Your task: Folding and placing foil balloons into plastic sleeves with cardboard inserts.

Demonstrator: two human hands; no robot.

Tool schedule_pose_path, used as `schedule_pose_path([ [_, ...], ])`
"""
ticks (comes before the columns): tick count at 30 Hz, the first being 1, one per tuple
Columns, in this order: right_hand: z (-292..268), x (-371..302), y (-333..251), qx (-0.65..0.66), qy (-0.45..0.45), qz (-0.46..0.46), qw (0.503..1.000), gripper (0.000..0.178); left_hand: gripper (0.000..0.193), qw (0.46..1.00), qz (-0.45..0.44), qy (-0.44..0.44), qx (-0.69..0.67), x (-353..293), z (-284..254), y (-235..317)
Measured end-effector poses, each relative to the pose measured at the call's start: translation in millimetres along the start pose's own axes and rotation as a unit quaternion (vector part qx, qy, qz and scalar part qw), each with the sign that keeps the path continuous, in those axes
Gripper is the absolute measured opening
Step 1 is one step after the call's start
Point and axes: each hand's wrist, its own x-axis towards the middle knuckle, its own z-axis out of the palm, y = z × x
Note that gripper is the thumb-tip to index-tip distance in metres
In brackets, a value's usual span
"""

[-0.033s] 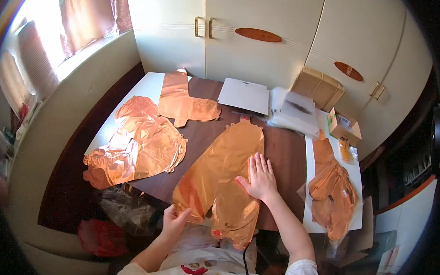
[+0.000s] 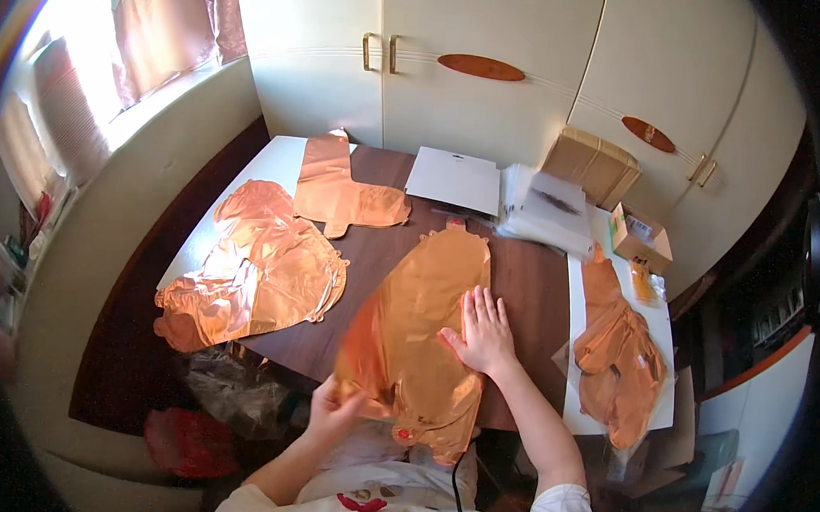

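Note:
A flat, uninflated copper-coloured foil balloon (image 2: 426, 302) lies in front of me on the dark wooden table (image 2: 538, 351), its lower end reaching over the near edge. My right hand (image 2: 487, 338) rests flat on its right side, fingers stretched out. At the lower left, my left hand (image 2: 332, 409) pinches the balloon's edge between thumb and fingers, and that part is lifted and bent. A crumpled foil balloon (image 2: 265, 260) lies to the left, with an angular foil balloon (image 2: 340, 186) behind it. Another folded foil balloon (image 2: 619, 354) is at the right.
At the back stand a white flat sheet (image 2: 453, 181), a stack of clear plastic sleeves (image 2: 551, 211) and a cardboard box (image 2: 592, 165). A small open box (image 2: 641, 237) sits at the right. Clear plastic (image 2: 238, 394) and a red bag (image 2: 189, 442) lie below the table's left edge.
My left hand has moved slightly right and up, folding the balloon's lower left part inward. My right hand stays in place on the balloon.

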Motion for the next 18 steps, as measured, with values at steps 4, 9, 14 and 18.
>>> schedule_pose_path([
  [4,6,-2,3,-0.052,0.000,-0.014,0.999,0.077,0.020,0.835,0.320,-0.261,0.363,37,43,33],
  [9,15,-1,6,-0.031,0.121,-0.074,0.989,0.071,0.026,0.771,0.314,-0.322,0.450,53,65,8],
  [14,-6,-1,-3,-0.003,0.053,-0.123,0.991,0.043,0.028,0.744,0.293,-0.373,0.471,64,65,6],
  [18,-16,-4,-2,0.042,0.042,-0.166,0.984,0.038,0.029,0.764,0.258,-0.428,0.409,76,63,16],
])
